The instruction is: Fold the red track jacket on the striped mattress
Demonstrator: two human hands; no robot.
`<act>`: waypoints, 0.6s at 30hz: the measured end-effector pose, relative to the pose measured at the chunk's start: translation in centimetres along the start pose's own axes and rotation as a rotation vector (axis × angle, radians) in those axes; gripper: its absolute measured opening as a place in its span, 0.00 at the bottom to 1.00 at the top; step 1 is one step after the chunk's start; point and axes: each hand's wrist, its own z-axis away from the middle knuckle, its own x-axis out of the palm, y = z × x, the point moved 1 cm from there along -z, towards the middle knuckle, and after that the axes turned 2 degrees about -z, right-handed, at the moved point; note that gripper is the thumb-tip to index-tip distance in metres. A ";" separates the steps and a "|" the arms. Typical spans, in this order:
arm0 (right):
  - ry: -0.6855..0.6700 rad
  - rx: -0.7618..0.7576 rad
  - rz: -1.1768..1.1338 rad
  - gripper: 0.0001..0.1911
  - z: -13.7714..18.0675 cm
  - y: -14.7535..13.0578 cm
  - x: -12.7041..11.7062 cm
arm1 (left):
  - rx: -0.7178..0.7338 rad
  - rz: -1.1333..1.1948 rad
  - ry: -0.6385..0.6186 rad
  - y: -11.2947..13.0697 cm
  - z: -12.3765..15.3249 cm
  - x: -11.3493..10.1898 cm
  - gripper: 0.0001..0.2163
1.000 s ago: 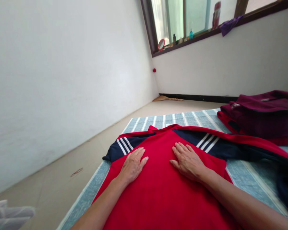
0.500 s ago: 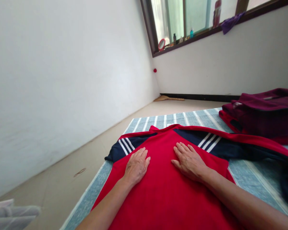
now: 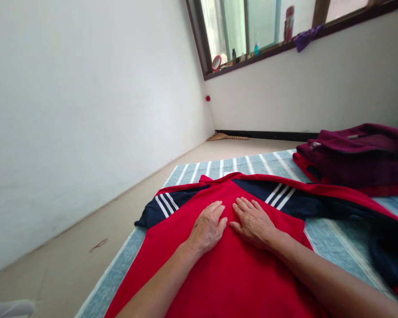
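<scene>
Red shirt (image 3: 232, 269) spread flat on striped blue bedsheet (image 3: 341, 245), collar pointing at far wall. Left hand (image 3: 208, 227) and right hand (image 3: 254, 223) lie palm-down on its chest, fingers flat, gripping nothing, side by side. Maroon clothes pile (image 3: 358, 157) at right. White walls, window ledge (image 3: 268, 48) with bottles.

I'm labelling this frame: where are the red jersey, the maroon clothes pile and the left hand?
red jersey (image 3: 232, 274), head view, red body panel
maroon clothes pile (image 3: 358, 159), head view, top garment
left hand (image 3: 208, 227), head view, knuckles
</scene>
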 end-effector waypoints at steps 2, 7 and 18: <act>0.009 -0.003 -0.014 0.29 0.0 0.1 -0.1 | 0.047 0.089 -0.004 1.3 -0.7 0.6 0.16; 0.037 -0.010 -0.064 0.25 0.0 0.3 -0.4 | 0.090 0.207 0.038 2.6 -1.4 1.7 0.17; -0.004 -0.079 -0.215 0.25 -0.6 2.2 -1.7 | -0.017 0.082 0.063 2.8 -1.6 2.5 0.16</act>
